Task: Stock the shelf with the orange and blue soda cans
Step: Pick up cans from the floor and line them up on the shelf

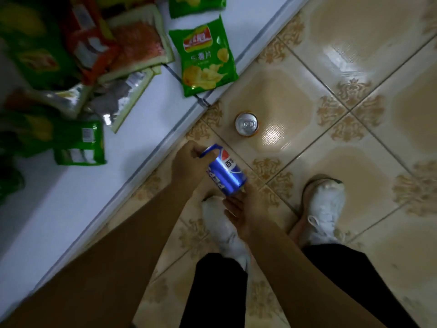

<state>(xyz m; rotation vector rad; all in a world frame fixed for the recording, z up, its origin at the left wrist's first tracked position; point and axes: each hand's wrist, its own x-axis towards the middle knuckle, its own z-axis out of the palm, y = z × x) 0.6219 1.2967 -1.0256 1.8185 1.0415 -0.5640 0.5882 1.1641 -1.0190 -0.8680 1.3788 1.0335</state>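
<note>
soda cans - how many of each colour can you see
blue can: 1, held between the left hand and right hand
orange can: 1, upright on the floor tiles
total: 2

Green chip bags [205, 59], white sneakers [324, 209]

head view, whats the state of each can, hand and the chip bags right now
blue can: tilted, off the floor, held between both hands
left hand: grips the blue can's top end
right hand: holds the can's bottom end
orange can: upright on the floor tiles, unopened, untouched
green chip bag: lying flat, face up, on the white shelf
other snack bags: piled loosely, overlapping
</note>
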